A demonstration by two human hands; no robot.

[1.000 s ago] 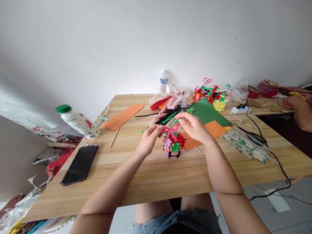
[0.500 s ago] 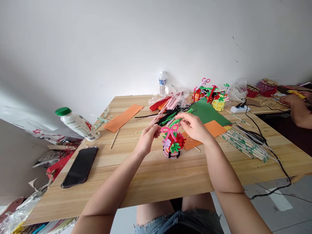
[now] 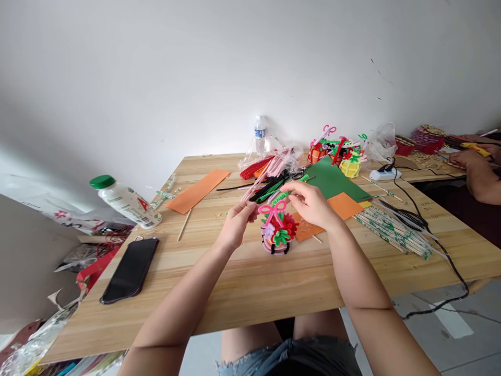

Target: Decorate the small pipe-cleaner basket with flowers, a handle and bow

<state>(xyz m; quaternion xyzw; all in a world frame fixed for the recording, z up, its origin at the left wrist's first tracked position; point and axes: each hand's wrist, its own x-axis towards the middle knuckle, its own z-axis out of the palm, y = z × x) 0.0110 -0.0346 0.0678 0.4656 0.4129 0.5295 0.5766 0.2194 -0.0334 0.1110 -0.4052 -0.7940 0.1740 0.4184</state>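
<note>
A small flower basket (image 3: 276, 245) made of pipe cleaners stands upright on the table, with red, lilac and green blooms on top. A pink pipe-cleaner bow (image 3: 273, 212) sits at its upper front. My left hand (image 3: 238, 223) is closed, thumb and fingertips pinched at the bow's left loop. From the right, my right hand (image 3: 310, 204) has its fingers closed on a twisted green pipe cleaner (image 3: 281, 197) that rises behind the bow. My fingers partly hide the green piece.
Behind lie bundled pipe cleaners (image 3: 260, 167), a green sheet (image 3: 332, 180) and finished baskets (image 3: 336, 154). Wrapped sticks (image 3: 395, 230) and a power strip (image 3: 385, 174) are to the right. A phone (image 3: 130, 270) and tilted bottle (image 3: 125, 201) stand left. A co-worker's hand (image 3: 467, 159) shows at far right.
Both hands keep nearly the same grip beside the bow. The view has shifted very slightly; the basket has stayed in place.
</note>
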